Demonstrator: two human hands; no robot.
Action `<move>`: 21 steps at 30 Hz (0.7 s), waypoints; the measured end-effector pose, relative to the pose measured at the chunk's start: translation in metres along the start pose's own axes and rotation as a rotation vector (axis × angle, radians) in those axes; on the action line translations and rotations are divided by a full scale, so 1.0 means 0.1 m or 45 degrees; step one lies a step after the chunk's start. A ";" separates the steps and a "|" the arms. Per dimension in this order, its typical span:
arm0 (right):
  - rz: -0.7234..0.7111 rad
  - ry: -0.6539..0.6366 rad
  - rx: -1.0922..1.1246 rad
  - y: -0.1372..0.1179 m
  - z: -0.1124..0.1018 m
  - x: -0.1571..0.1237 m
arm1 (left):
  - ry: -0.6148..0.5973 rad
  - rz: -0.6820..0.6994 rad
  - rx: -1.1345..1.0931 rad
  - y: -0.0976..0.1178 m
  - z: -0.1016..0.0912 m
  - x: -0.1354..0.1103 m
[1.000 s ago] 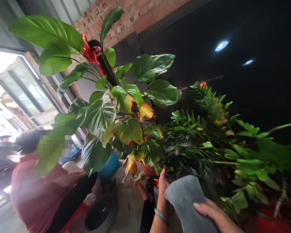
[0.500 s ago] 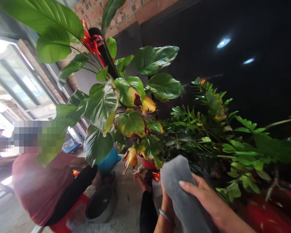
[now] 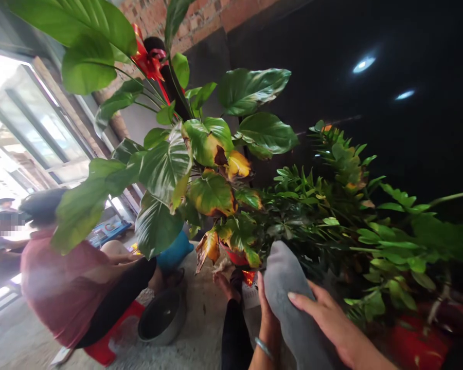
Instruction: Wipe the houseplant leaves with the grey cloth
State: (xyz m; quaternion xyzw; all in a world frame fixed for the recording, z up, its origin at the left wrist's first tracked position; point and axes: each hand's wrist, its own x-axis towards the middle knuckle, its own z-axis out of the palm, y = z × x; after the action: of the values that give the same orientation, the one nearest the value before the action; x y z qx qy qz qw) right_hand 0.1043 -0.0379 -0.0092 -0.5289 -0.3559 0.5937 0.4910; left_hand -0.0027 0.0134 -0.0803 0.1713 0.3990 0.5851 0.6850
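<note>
A long grey object (image 3: 293,303) with a rounded, knobbly upper end stands tilted in front of me; its surface looks soft or matte, and its exact kind is unclear. My right hand (image 3: 327,313) grips it from the right, thumb on the front face, other fingers partly behind it. On the left side, my left hand (image 3: 269,313), with a bracelet (image 3: 263,348) at the wrist, holds it too. The left thumb points up along its edge, and the remaining left fingers are hidden behind it. The lower end darkens and runs out of view.
A large potted plant (image 3: 165,169) with browning leaves rises ahead, and leafy plants (image 3: 401,246) spread to the right. On the left a person (image 3: 65,277) sits on a red stool (image 3: 111,334) beside a dark basin (image 3: 162,318). A black-trousered leg (image 3: 235,339) reaches along the floor.
The grey object's top has shifted slightly right in view and looks more upright. My left thumb now shows along its left edge. The seated person's arm has moved forward, over the knee.
</note>
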 end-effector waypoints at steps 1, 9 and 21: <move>-0.089 -0.057 -0.016 -0.14 0.06 0.03 | -0.027 -0.012 -0.018 -0.02 -0.01 -0.02; 0.170 0.029 -0.067 0.03 0.01 0.32 | 0.007 -0.112 -0.077 -0.01 -0.03 0.13; 0.036 0.543 0.471 -0.75 -0.46 -0.01 | -0.159 -0.254 -0.274 -0.18 -0.10 0.33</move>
State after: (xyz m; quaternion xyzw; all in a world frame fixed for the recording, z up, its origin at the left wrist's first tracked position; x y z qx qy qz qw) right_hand 0.1648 -0.0239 0.0530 -0.5481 -0.1226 0.5307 0.6347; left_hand 0.0016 0.0377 -0.1109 0.0925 0.3056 0.5419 0.7774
